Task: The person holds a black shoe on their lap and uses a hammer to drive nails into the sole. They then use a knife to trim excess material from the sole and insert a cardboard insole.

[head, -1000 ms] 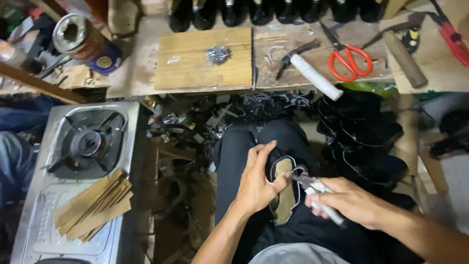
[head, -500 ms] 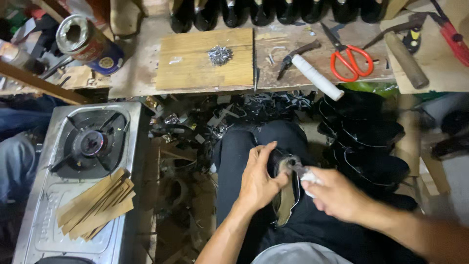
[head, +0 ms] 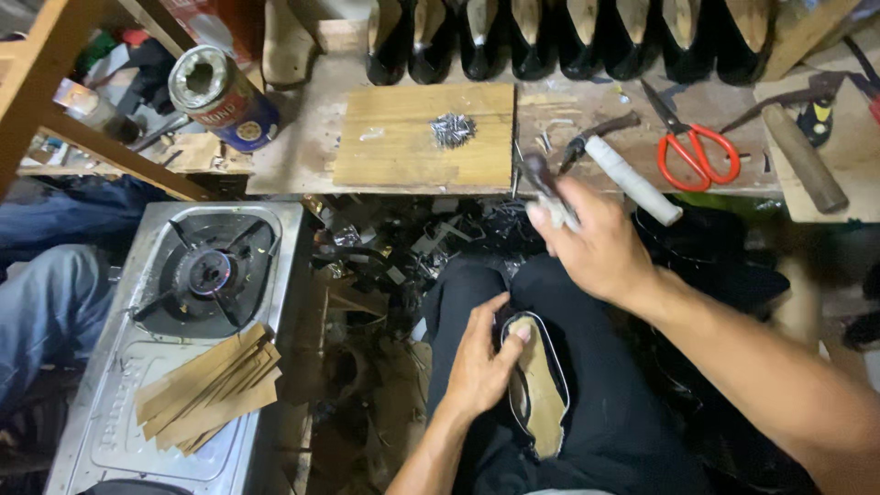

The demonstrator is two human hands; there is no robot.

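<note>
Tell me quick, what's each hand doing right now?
Left hand: closed on the shoe on the lap.
Right hand: raised near the bench, closed on a blurred metal tool.

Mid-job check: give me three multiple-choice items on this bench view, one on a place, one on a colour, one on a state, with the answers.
1. Where does the pile of small nails lie?
A. On the wooden board
B. On the gas stove
C. On the person's lap

2. What colour are the handles of the scissors?
A. Blue
B. Red
C. Black

3. What is the left hand doing?
A. Hanging free in the air
B. Resting on the stove
C. Gripping the upturned shoe on the lap

Answers:
1. A: the nails sit in a heap near the middle of the board, on the bench.
2. B: both loops are bright red.
3. C: its fingers wrap the shoe's edge, sole side up, while the right hand is raised near the bench with a metal tool.
</note>
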